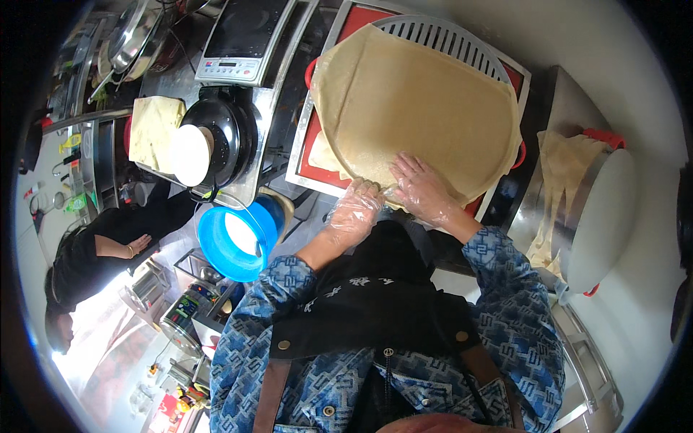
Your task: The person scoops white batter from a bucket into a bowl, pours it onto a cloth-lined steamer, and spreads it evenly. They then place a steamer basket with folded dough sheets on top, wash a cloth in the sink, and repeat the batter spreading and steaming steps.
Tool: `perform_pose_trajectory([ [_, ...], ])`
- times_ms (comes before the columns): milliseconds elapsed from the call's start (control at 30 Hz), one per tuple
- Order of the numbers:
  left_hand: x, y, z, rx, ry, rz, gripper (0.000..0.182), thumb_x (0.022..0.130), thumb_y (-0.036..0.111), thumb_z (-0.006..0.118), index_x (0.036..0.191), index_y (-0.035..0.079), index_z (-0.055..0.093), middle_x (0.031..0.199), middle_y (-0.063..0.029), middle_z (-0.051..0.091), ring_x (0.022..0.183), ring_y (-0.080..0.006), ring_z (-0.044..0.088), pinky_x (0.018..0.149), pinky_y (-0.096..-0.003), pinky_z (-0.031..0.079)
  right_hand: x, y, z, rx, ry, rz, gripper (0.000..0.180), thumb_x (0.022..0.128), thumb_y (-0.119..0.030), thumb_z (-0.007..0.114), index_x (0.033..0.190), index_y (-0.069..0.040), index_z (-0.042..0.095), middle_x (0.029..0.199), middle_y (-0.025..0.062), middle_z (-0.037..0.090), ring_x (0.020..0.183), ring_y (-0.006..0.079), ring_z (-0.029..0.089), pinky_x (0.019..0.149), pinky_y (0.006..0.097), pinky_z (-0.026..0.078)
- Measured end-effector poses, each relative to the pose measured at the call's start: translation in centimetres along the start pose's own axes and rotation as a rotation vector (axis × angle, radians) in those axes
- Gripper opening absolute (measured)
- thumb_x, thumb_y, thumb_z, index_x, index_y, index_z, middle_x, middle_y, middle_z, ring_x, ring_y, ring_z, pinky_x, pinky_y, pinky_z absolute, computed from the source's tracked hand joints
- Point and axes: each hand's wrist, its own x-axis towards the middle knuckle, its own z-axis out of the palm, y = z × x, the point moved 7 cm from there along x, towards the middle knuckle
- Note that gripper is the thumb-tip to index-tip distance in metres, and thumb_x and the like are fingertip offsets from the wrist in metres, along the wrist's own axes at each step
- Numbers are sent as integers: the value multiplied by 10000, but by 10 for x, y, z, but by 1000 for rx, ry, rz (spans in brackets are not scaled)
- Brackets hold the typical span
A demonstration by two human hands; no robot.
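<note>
A large thin sheet of dough (422,108) lies over a round slotted metal tray (460,40), its edges draped past the rim. Both my hands wear clear plastic gloves. My left hand (358,208) is at the sheet's near edge, its fingers curled on the dough. My right hand (423,189) rests beside it, with fingers spread flat on the sheet near the same edge. The tray has red handles and lies on a red board in a metal frame (299,162). More folded dough (325,157) shows under the sheet at the left.
Left are an induction cooker (230,67), a black round pan (216,135) holding a white disc (190,155), yellowish folded sheets (156,127) and a blue bucket (233,243). Dough strips (563,173) hang by a round tray (601,216) at right. A person in black (108,243) is far left.
</note>
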Motion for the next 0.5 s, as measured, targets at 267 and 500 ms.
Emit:
perform_pose_trajectory([
  [267, -27, -5, -34, -123, 201, -44, 477, 769, 21, 626, 1245, 17, 635, 1243, -214, 625, 1206, -394, 583, 1075, -509, 427, 82, -39, -8, 58, 86, -311, 463, 921, -264, 592, 1283, 22, 625, 1391, 205, 590, 1337, 356, 513, 1143, 462, 371],
  [500, -57, -18, -45, -168, 234, -158, 521, 661, -37, 614, 1179, 3, 658, 1214, -220, 641, 1176, -407, 594, 1052, -497, 457, 59, -24, 7, 4, -118, -350, 522, 981, -303, 551, 1404, 5, 539, 1475, 207, 519, 1421, 356, 434, 1198, 463, 316],
])
